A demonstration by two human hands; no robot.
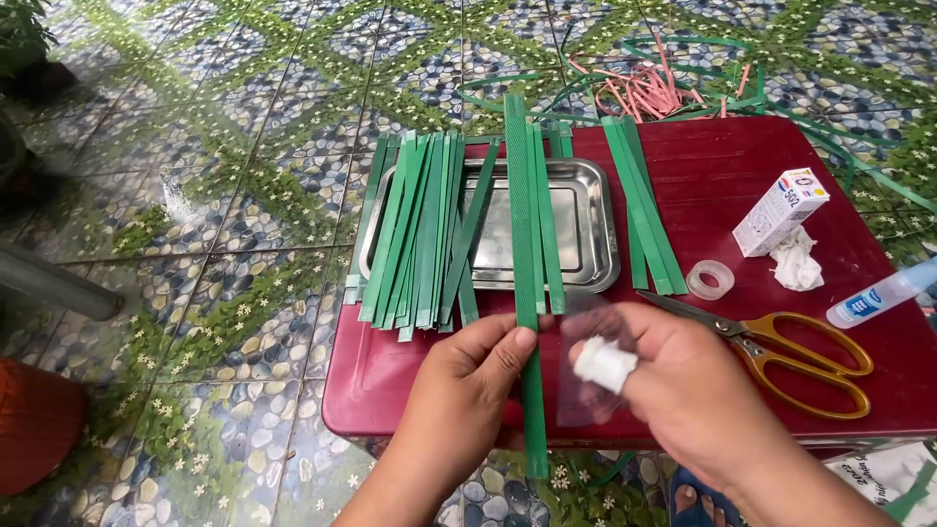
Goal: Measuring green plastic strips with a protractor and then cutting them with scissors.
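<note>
**Green Strap Held Over the Red Table**

Green ribbed plastic, a long flat strip [528, 293], lies lengthwise from the near table edge to the far side of the tray. The left hand [468, 385] pinches it at its near part, thumb on top and fingers closed beneath, apparently to keep it straight and still. Just right of it, the right hand [673, 381] has its fingers curled tight around a small white cylindrical object [605, 364], with a clear film piece [586, 390] under it; what the object is cannot be told.

Right of the hands, scissors [781, 351] with yellow handles rest shut within easy reach. A clear tape ring [710, 279], a small white carton [781, 210] and crumpled tissue [796, 262] lie farther right.

Beyond, a shiny rectangular steel tray [586, 220] supports two batches of cut green strips [415, 234], laid parallel, seemingly sorted. Pink and green offcuts [644, 90] litter the pebble-pattern floor [244, 195] at the far edge of the glossy red table [722, 166].
</note>
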